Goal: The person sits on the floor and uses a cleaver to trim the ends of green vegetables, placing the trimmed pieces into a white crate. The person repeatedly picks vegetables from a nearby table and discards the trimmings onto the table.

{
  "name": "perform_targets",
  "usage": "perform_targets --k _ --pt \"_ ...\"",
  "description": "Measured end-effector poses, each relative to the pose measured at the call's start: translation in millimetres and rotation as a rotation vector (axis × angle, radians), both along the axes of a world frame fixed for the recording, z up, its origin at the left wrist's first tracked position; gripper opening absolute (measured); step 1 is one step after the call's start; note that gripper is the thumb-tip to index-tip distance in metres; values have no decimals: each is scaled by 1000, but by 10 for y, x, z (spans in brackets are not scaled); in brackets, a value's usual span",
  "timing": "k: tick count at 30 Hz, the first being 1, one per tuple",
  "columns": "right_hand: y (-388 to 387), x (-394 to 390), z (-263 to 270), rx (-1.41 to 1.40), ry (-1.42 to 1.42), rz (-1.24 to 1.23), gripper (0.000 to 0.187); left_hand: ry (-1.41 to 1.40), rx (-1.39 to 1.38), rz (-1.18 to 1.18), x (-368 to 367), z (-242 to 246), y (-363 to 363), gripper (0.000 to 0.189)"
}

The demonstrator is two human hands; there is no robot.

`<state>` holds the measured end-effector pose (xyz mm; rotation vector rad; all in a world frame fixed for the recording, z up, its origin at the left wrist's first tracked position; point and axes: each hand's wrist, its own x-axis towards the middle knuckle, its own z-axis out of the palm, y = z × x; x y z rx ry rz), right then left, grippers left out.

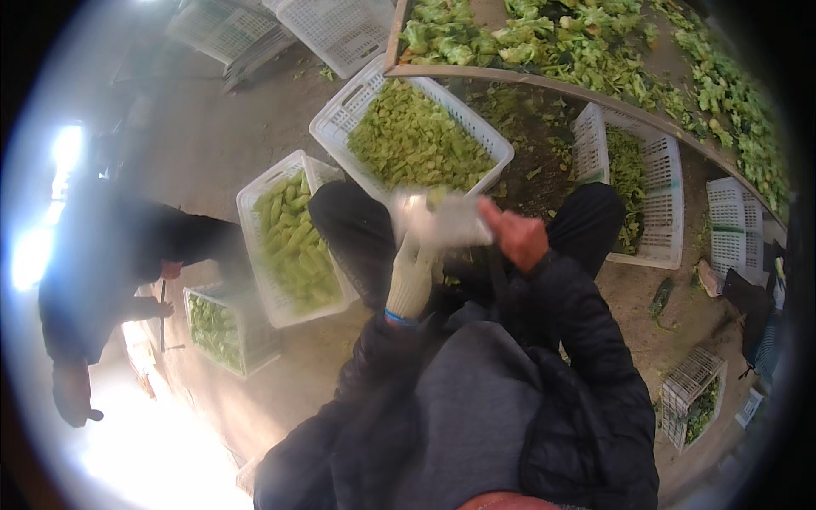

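Observation:
My left hand (411, 271), in a cream knit glove with a blue band at the wrist, is raised between my knees. Its fingers are blurred by motion, so whether they grip anything is unclear. A bit of green (437, 194) shows beside them. In my bare right hand (519, 236) is what looks like a broad-bladed knife (460, 223), its pale blade smeared by movement and reaching across to the glove. Just beyond both hands stands a white plastic crate (347, 95) holding chopped green vegetable pieces (414, 134).
Left of my knee, another white crate (315, 310) holds thick green stem pieces (296, 245). A rimmed table (484, 71) bears leafy green trimmings (574, 44). At right stands a crate (660, 191) with greens. A person (121, 255) bends at far left, near a smaller crate (258, 325).

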<state>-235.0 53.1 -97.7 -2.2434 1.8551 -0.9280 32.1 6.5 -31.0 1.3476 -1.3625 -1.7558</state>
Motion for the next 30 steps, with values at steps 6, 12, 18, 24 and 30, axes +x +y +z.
perform_targets --k 6,12,18,24,30 --pt "-210 -290 -171 153 -88 -164 59 284 39 101 -143 459 -87 40" --pt "82 498 465 -45 -263 13 63 -229 -121 -254 127 -365 -256 38" --pt "109 710 474 -64 -54 29 63 -130 -472 -211 136 -664 -80 56" --pt "-179 288 65 13 -21 -79 63 590 333 228 42 -31 -83 52" --pt "-293 317 155 124 -529 -141 49 741 382 271 29 250 -74 50"
